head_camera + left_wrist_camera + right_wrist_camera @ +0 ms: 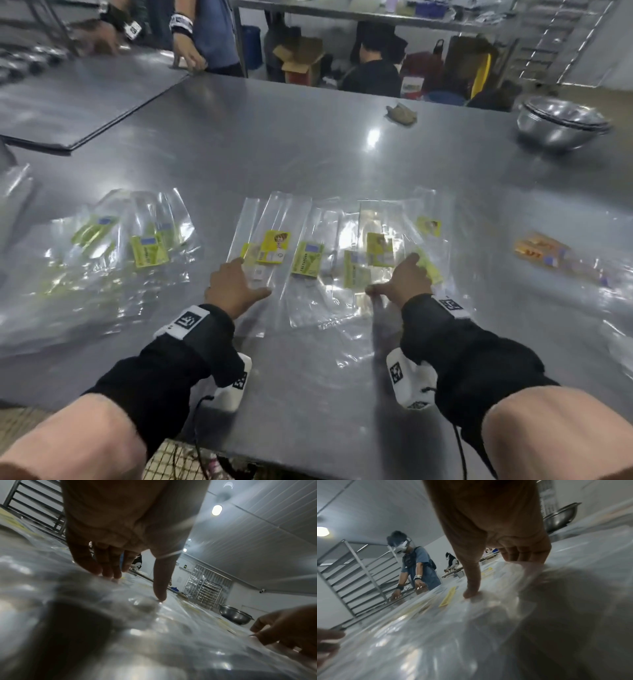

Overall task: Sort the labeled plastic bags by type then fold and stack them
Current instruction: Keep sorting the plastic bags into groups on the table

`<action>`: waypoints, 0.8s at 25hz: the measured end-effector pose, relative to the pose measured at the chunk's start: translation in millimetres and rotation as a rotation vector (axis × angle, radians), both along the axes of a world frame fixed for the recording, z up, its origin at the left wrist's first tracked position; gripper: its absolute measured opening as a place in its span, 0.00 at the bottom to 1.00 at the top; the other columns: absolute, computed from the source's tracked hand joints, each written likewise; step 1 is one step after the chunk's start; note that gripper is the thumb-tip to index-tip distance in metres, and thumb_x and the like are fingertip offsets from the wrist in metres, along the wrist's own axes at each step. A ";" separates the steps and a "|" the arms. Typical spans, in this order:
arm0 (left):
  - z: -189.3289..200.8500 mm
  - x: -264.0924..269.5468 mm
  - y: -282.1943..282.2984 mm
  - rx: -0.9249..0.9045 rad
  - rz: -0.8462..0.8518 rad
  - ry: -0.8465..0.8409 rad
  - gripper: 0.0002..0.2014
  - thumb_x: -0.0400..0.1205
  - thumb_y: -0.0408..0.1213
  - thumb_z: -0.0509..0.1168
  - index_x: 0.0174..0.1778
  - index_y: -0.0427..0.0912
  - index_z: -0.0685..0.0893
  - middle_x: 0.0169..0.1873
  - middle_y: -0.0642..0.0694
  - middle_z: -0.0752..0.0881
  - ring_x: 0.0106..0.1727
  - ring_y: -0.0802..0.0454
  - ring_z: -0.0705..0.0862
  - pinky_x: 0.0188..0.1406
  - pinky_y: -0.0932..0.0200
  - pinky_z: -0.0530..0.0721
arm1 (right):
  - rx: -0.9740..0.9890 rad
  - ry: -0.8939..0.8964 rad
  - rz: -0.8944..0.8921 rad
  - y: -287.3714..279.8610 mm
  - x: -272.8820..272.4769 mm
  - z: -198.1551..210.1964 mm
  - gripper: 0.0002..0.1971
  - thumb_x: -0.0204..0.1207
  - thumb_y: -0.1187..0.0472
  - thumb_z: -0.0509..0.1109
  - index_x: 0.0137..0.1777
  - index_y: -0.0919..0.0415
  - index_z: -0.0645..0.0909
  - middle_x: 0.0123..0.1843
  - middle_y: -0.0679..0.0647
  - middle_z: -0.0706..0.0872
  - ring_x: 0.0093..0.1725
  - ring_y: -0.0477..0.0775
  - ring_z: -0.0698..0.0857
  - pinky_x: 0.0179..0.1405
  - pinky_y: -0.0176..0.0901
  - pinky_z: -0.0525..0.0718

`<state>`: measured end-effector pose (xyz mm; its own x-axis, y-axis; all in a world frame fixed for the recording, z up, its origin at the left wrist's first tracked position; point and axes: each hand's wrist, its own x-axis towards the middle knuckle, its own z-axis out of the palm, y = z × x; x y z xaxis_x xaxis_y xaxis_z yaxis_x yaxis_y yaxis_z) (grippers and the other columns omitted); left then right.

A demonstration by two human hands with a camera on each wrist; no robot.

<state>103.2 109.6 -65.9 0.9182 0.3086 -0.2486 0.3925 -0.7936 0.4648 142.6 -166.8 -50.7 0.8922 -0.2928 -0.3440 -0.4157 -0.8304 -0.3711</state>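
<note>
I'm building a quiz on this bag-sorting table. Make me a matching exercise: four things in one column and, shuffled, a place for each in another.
Things:
1. stack of steel bowls
2. orange-labelled clear plastic bags
3. pile of green-labelled clear bags
4. crumpled brown cloth

Places on the steel table:
A. far left of the left hand
B. far edge, near the middle
C. far right corner
D. right of the right hand, apart from the spread bags

Pairs: 1-C, 2-D, 3-A, 4-B
</note>
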 end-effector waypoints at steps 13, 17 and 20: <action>10.1 12.6 0.7 -0.153 0.125 0.050 0.31 0.66 0.31 0.80 0.61 0.32 0.74 0.59 0.34 0.79 0.62 0.36 0.78 0.54 0.51 0.75 | 0.195 0.016 0.068 -12.9 14.6 4.8 0.26 0.68 0.65 0.78 0.59 0.67 0.66 0.45 0.57 0.79 0.42 0.54 0.82 0.39 0.37 0.77; 16.7 5.4 7.0 -0.273 0.212 -0.117 0.20 0.72 0.39 0.77 0.48 0.36 0.73 0.45 0.35 0.81 0.53 0.36 0.83 0.46 0.52 0.76 | 0.436 -0.157 0.043 -18.5 22.4 11.0 0.14 0.72 0.72 0.70 0.32 0.61 0.68 0.32 0.52 0.71 0.39 0.56 0.74 0.33 0.40 0.71; 15.9 -4.9 18.8 -0.279 0.320 -0.189 0.16 0.77 0.41 0.72 0.49 0.35 0.75 0.46 0.33 0.83 0.53 0.35 0.83 0.48 0.51 0.77 | 0.694 -0.235 0.011 -1.5 32.5 20.6 0.11 0.73 0.71 0.67 0.35 0.57 0.71 0.37 0.56 0.77 0.34 0.62 0.80 0.32 0.47 0.79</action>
